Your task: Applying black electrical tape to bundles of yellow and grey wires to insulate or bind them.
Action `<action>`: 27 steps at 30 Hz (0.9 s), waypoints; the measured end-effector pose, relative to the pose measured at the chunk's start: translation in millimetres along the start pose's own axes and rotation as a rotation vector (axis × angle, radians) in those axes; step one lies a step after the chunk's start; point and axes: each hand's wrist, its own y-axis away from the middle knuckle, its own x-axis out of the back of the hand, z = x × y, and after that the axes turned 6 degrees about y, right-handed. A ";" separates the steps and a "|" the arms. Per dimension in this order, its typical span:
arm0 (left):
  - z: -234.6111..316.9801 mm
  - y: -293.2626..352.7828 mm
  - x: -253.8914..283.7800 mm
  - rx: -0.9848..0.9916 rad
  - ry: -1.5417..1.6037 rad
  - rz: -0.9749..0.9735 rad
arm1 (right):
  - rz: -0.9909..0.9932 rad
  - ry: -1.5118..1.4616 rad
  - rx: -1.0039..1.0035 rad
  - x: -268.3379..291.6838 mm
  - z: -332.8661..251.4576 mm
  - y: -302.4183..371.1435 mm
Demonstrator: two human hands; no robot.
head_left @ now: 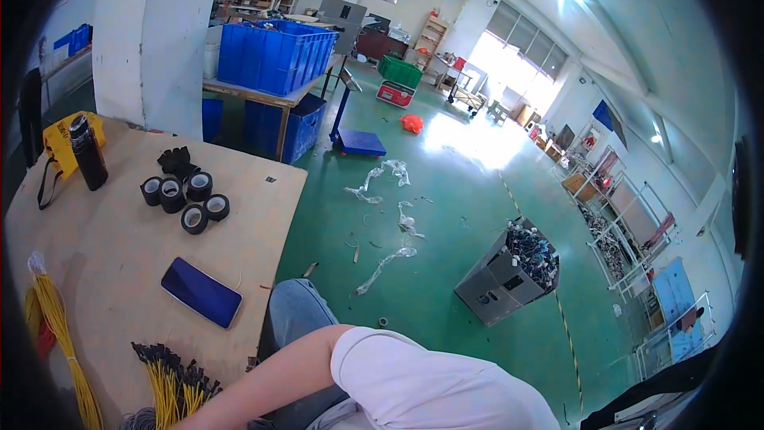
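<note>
Neither of my hands shows. One bare forearm (278, 374) with a white sleeve (430, 374) reaches toward the lower left, and its hand lies past the lower edge. Close to that arm is a bundle of yellow cables with black connectors (171, 378) on the wooden table (255, 199). A longer bundle of yellow cables (68, 342) lies tied at the table's left. Grey cable (139, 420) shows partly at the lower edge. A phone with a dark blue face (202, 292) rests flat near the table's right edge. Several rolls of black tape (194, 219) sit beyond it, beside black gloves (178, 162).
A black flask (87, 155) stands by a yellow bag (60, 143) at the table's far left. A grey box of scrap (509, 271) is on the green floor, among plastic strips (386, 271). Behind are a blue crate (274, 56) and a blue platform scale (360, 142).
</note>
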 end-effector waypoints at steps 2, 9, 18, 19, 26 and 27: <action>11.9 -6.7 15.0 -0.002 0.095 -0.063 | -0.134 -0.794 -0.231 0.0 22.8 -10.8; 30.6 3.6 -1.4 -0.335 0.169 0.442 | 0.290 -0.822 -0.481 -13.6 -18.6 -39.6; 73.0 12.4 -74.3 0.493 2.604 -0.253 | 0.307 -0.652 -0.529 12.6 -59.5 77.6; 79.9 2.3 -72.7 0.514 2.573 -0.305 | 0.295 -0.579 -0.522 16.2 -56.1 83.2; 72.7 -16.8 -72.4 0.569 2.504 -0.237 | 0.193 -0.285 -0.751 15.8 -52.1 80.7; 74.9 -16.5 -69.8 0.631 2.469 -0.171 | 0.268 -0.284 -0.708 7.5 -45.3 84.1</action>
